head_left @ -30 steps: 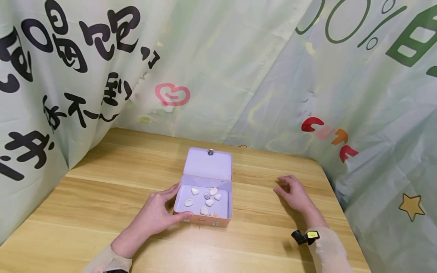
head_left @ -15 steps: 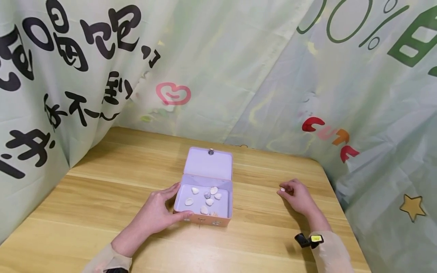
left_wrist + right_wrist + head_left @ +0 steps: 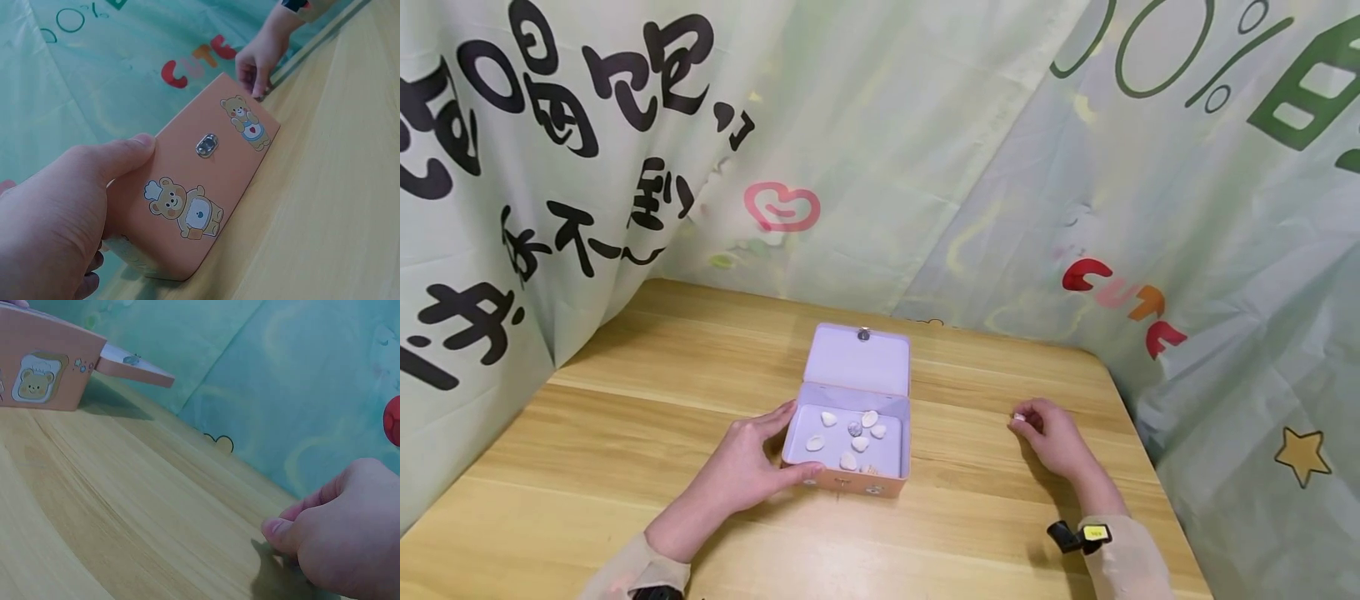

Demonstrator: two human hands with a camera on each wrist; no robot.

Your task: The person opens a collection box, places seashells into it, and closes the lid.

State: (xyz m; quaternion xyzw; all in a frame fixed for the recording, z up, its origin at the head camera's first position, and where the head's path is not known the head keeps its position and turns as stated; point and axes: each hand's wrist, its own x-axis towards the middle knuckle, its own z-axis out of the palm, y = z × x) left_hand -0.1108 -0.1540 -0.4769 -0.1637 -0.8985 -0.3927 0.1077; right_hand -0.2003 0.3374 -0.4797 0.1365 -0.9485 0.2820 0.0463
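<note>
An open-lidded hinged tin box (image 3: 857, 365), lilac inside and orange outside with printed bears, sits mid-table. Several small white seashells (image 3: 860, 444) and a greyish one (image 3: 854, 429) lie spread over its floor. My left hand (image 3: 737, 467) grips the box's left side, thumb on the front wall; in the left wrist view that thumb presses beside the metal clasp (image 3: 207, 145). Off to the right, my right hand (image 3: 1058, 440) pinches a small white seashell (image 3: 1018, 417) between thumb and forefinger, low over the table. In the right wrist view the fingers hide that shell.
The wooden table (image 3: 970, 517) runs back to a hanging printed cloth (image 3: 880, 150), which also closes off the left and right sides. The box lid leans back toward that cloth. A black wrist strap device (image 3: 1078, 536) sits at my right cuff.
A second ago my right hand's fingers were apart, with no shell showing; now they pinch a white seashell, and the hand has shifted slightly toward me. My left hand and the box stay put.
</note>
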